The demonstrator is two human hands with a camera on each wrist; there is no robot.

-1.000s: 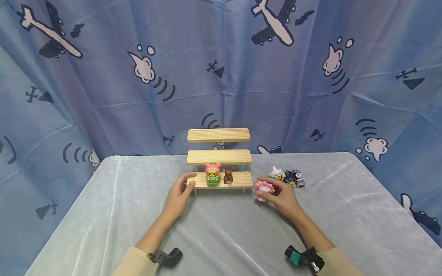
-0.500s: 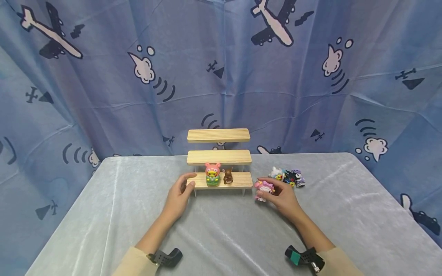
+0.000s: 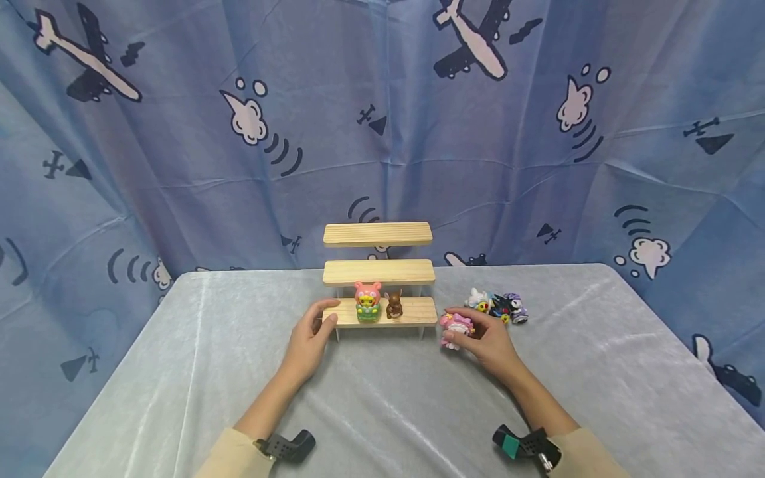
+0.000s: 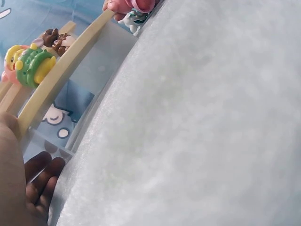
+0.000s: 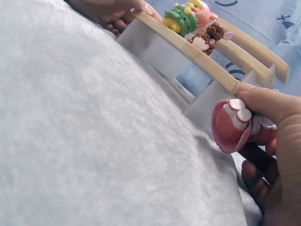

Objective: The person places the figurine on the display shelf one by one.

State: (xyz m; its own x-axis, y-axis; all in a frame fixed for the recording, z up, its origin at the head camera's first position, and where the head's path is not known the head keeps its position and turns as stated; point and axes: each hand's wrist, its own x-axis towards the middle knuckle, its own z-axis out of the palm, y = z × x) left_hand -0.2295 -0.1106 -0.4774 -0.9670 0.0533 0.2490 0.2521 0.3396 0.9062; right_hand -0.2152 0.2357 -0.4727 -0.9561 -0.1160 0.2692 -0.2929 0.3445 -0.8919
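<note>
The pink figure [image 3: 457, 330] is pinched in the right hand [image 3: 493, 338], just beside the right end of the bottom shelf [image 3: 421, 311]; whether the shelf is touched by the figure cannot be told. The left end of that shelf is gripped by the left hand [image 3: 307, 338]. A green figure [image 3: 368, 304] and a brown figure [image 3: 394, 305] are stood side by side on it. Three figures [image 3: 503, 309] are bunched on the table [image 3: 382, 398], beyond the right hand.
</note>
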